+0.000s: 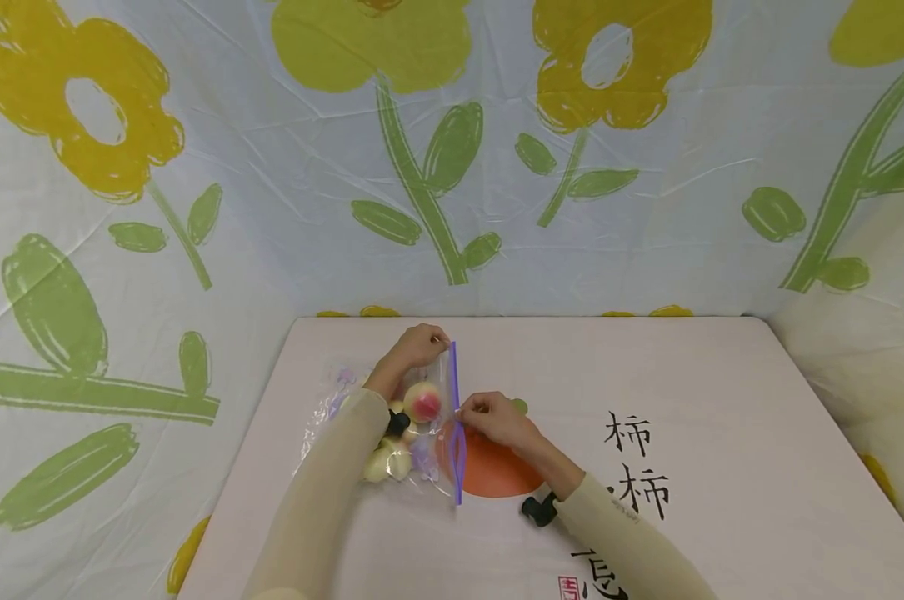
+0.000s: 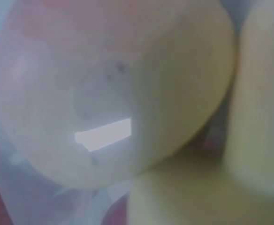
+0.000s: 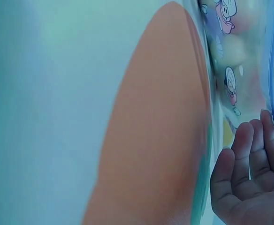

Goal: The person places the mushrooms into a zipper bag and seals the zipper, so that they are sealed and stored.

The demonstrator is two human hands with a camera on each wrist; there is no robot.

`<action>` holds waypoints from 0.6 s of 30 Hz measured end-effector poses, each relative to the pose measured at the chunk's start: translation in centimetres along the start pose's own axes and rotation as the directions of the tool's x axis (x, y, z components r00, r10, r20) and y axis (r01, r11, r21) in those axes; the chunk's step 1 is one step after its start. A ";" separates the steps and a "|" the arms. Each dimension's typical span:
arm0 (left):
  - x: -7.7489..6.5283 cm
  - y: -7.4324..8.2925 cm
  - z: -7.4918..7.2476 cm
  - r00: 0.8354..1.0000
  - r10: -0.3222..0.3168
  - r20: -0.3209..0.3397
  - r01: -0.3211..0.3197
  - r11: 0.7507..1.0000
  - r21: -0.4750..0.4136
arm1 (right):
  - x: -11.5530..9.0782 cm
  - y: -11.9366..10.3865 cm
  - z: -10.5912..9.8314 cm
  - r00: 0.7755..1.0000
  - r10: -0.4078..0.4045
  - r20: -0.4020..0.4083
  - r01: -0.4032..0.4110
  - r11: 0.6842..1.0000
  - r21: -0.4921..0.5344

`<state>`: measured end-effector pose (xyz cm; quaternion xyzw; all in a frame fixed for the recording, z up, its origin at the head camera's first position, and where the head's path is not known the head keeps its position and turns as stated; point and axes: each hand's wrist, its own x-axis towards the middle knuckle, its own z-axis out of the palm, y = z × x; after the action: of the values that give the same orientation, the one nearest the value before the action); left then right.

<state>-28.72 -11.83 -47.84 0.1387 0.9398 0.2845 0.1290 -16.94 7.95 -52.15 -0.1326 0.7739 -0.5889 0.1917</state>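
A clear zip bag (image 1: 435,490) with a purple zip strip (image 1: 454,375) lies on the left part of the table. Inside it are several pale yellow round pieces that look like peaches, one of them a peach with a red blush (image 1: 424,402). My left hand (image 1: 419,344) pinches the far end of the strip, its forearm reaching across the bag. About halfway along, my right hand (image 1: 499,418) pinches the strip between thumb and forefinger. Nearer to me, the bag's mouth gapes slightly. Through the plastic, the left wrist view shows a peach (image 2: 174,84) close up; printed cartoon figures (image 3: 230,84) appear on the bag.
The pale table top (image 1: 541,358) bears a printed orange persimmon (image 1: 500,471), partly under the bag's mouth, and black brush characters (image 1: 642,492) to the right. A white cloth with yellow flowers (image 1: 624,200) surrounds the table at the back and sides.
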 end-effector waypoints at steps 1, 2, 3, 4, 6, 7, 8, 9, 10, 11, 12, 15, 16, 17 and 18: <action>0.0 0.0 0.0 1.000 0.000 0.001 0.000 1.000 0.003 | -0.1 0.0 0.1 1.000 -0.008 0.000 0.008 1.000 -0.004; 0.0 0.0 0.0 1.000 -0.001 0.002 0.001 1.000 0.004 | -0.2 -0.1 0.1 1.000 -0.013 0.001 0.013 1.000 -0.009; 0.0 0.0 -0.1 1.000 0.000 0.002 0.000 1.000 0.007 | -0.3 -0.1 0.1 1.000 -0.018 0.000 0.018 1.000 -0.015; -0.1 0.0 -0.1 1.000 0.001 0.002 -0.001 1.000 0.009 | -0.4 -0.2 0.2 1.000 -0.025 -0.002 0.025 0.999 -0.023; -0.1 0.1 -0.2 1.000 0.001 0.004 -0.001 1.000 0.009 | -0.6 -0.3 0.3 0.999 -0.041 -0.005 0.040 0.998 -0.043; -0.1 0.1 -0.3 1.000 -0.001 0.006 0.001 1.000 0.008 | -0.8 -0.4 0.3 0.999 -0.044 -0.004 0.044 0.998 -0.044; -0.2 0.1 -0.3 1.000 -0.004 0.006 0.004 1.000 0.005 | -0.9 -0.5 0.4 0.999 -0.044 -0.004 0.044 0.998 -0.045; -0.2 0.1 -0.3 1.000 -0.006 0.006 0.006 1.000 0.005 | -1.1 -0.5 0.4 0.999 -0.048 -0.004 0.047 0.998 -0.047; -0.2 0.2 -0.3 1.000 -0.009 0.008 0.009 1.000 0.004 | -1.2 -0.5 0.5 0.999 -0.049 -0.004 0.048 0.998 -0.049; -0.2 0.2 -0.4 1.000 -0.011 0.007 0.011 1.000 0.002 | -1.3 -0.6 0.6 0.999 -0.048 -0.003 0.048 0.998 -0.047; -0.2 0.2 -0.4 1.000 -0.012 0.007 0.012 1.000 0.003 | -1.5 -0.6 0.6 0.999 -0.047 -0.002 0.046 0.998 -0.044; -0.2 0.0 -0.3 1.000 -0.011 0.003 0.011 1.000 0.011 | -1.8 -0.6 0.8 0.999 -0.050 -0.002 0.050 0.997 -0.059; -0.2 0.0 -0.2 1.000 -0.010 0.000 0.010 1.000 0.012 | -2.0 -0.6 0.8 0.999 -0.049 -0.001 0.049 0.997 -0.066; -0.2 0.0 -0.2 1.000 -0.008 -0.005 0.008 1.000 0.015 | -2.1 -0.6 0.8 0.999 -0.047 -0.001 0.047 0.996 -0.076; -0.2 0.0 -0.2 1.000 -0.007 -0.008 0.007 1.000 0.017 | -2.1 -0.6 0.8 0.999 -0.046 0.000 0.046 0.995 -0.086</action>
<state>-28.59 -12.02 -47.63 0.1352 0.9431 0.2768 0.1252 -14.67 7.99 -51.45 -0.1579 0.7953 -0.5596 0.1714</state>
